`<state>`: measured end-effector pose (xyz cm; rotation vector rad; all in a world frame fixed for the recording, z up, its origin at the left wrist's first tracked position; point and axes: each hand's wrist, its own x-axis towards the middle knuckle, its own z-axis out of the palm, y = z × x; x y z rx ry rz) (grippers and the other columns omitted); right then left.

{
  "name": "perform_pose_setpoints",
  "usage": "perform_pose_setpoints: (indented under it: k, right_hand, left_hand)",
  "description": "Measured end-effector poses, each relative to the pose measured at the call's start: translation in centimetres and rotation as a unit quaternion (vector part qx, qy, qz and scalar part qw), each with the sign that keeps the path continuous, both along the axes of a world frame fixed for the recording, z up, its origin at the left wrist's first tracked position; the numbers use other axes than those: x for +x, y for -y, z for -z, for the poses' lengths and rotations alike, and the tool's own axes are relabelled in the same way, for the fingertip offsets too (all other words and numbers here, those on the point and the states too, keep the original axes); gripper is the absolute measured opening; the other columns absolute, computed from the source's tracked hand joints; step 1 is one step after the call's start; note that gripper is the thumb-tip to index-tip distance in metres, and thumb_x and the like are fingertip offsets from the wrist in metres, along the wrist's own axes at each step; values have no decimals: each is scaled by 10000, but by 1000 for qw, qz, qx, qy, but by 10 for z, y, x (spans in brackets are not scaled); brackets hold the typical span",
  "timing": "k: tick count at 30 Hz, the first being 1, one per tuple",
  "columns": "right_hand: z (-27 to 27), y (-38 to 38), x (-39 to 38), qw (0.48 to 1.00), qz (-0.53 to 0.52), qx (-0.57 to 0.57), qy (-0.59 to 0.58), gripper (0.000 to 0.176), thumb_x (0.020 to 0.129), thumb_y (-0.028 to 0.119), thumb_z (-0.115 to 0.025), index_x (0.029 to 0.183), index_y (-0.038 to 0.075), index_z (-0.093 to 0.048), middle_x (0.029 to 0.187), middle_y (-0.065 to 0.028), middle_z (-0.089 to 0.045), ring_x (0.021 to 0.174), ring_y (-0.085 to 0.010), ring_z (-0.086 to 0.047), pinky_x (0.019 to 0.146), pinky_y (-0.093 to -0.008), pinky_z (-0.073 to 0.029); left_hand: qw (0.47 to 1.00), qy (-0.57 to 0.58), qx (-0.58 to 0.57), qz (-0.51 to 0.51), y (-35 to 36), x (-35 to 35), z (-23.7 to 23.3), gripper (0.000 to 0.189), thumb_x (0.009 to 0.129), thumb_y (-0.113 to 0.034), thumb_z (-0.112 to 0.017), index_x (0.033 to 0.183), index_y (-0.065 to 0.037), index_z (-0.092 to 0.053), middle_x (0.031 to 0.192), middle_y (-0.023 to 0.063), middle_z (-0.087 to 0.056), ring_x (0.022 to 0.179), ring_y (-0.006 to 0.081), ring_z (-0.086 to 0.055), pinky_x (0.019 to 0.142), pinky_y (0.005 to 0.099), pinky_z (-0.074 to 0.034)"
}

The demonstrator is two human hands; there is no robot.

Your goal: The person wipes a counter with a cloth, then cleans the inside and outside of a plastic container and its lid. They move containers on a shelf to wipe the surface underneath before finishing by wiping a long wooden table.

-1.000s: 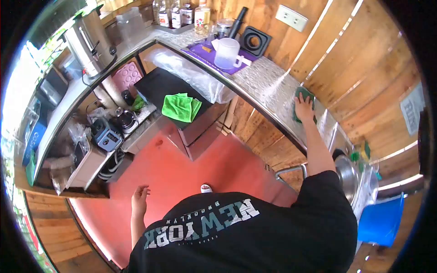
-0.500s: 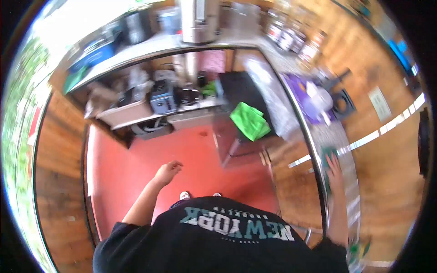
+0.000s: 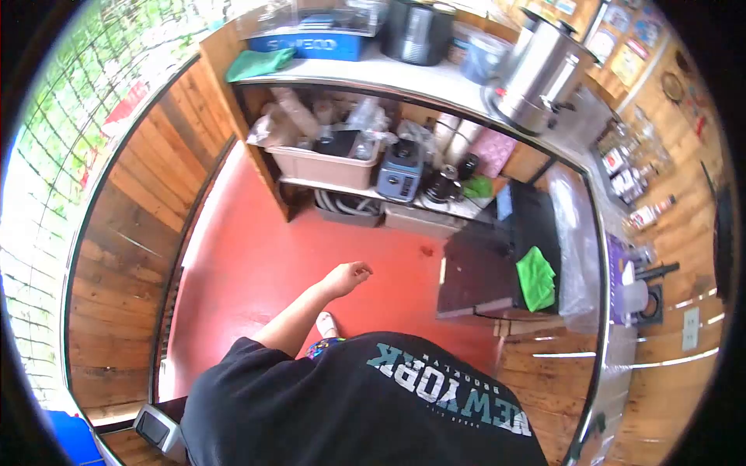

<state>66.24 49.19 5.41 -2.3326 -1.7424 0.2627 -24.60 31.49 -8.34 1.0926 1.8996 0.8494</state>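
Observation:
My left hand hangs over the red floor, away from any surface. Its fingers are loosely curled, with a small gap by the thumb and nothing held. My right hand does not show; its side lies beyond my black shirt. At the lower right a small dark green piece, probably the cloth, shows blurred on the right counter. A bright green cloth drapes over the black cabinet. Another green cloth lies at the left end of the back counter.
The back counter carries a blue box and a steel urn. Below stand a bin of bags and a blender base. Bottles line the right counter. A wooden half-wall runs along the left.
My view has swung left, so the back counter shows more fully. My right hand, earlier flat on a dark green cloth on the right counter, has left the view. My left hand stays empty.

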Motion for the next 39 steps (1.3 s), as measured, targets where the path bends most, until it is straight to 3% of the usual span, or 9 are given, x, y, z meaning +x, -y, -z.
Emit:
perform_pose_setpoints:
  k: [3, 8, 16, 21, 25, 27, 30, 35, 39]
  right_hand:
    - [7, 9, -68, 997, 40, -52, 34, 362, 877, 136, -509, 1209, 27, -602, 1155, -170, -623, 1052, -261, -593, 910, -340, -457]
    - [37, 16, -272, 961, -124, -244, 51, 357, 862, 186, -550, 1178, 33, -615, 1103, -139, -639, 990, -232, -606, 868, -344, -475]
    - [117, -57, -605, 720, -487, -486, -93, 368, 838, 267, -617, 1128, 42, -635, 1021, -88, -664, 891, -188, -627, 802, -349, -505]
    - [138, -99, -848, 700, -323, -543, -333, 423, 854, 352, -565, 1194, 104, -603, 1029, -89, -656, 851, -205, -646, 742, -364, -524]
    - [157, -97, -1044, 487, -239, -730, -416, 529, 871, 350, -542, 1282, 20, -502, 1165, -180, -615, 938, -330, -639, 842, -446, -524]
    - [94, -41, -1128, 480, -264, -705, -451, 579, 869, 346, -538, 1318, -8, -448, 1237, -235, -567, 1000, -363, -623, 874, -487, -511]
    - [72, 30, -1232, 264, -258, -793, -484, 623, 879, 357, -499, 1376, -3, -393, 1297, -229, -532, 1090, -401, -580, 931, -528, -474]
    - [65, 136, -1395, 152, -261, -840, -450, 636, 884, 386, -455, 1387, 0, -398, 1346, -238, -486, 1166, -437, -519, 972, -551, -433]
    - [94, 186, -1490, 109, -224, -853, -458, 635, 927, 437, -383, 1400, 14, -382, 1414, -222, -416, 1238, -425, -457, 1000, -575, -388]
  left_hand:
    - [998, 16, -21, -59, 46, -60, 3, 299, 907, -262, -567, 1132, -74, -624, 1029, 143, -673, 945, 261, -648, 830, 353, -499]
    - [988, 65, -22, -137, 116, -146, 23, 266, 922, -201, -535, 1099, -26, -630, 952, 111, -676, 827, 174, -636, 776, 316, -504]
    - [961, 123, -8, -248, 120, -217, 6, 257, 930, -179, -513, 1102, -16, -612, 907, 100, -658, 821, 165, -624, 777, 310, -500]
    - [979, 16, 15, -201, 95, -244, -61, 243, 924, -202, -552, 1070, -23, -624, 908, 108, -660, 817, 180, -618, 778, 325, -497]
    - [954, -56, 101, -277, 107, -288, -69, 230, 922, -203, -573, 1055, -26, -634, 941, 124, -645, 832, 214, -620, 770, 344, -497]
    - [931, -68, 121, -339, 128, -310, -99, 229, 924, -206, -576, 1052, -23, -629, 950, 132, -640, 863, 212, -617, 792, 343, -491]
    - [879, -83, 127, -451, 185, -344, -133, 212, 932, -201, -566, 1050, -33, -623, 952, 77, -638, 896, 156, -594, 828, 311, -475]
    - [749, 20, 281, -600, 318, -428, -120, 193, 940, -167, -537, 1075, -49, -610, 948, 25, -622, 910, 104, -555, 865, 254, -422]
    - [706, -15, 256, -661, 377, -481, -107, 156, 939, -153, -542, 1050, -66, -609, 950, 5, -623, 887, 84, -556, 830, 225, -407]
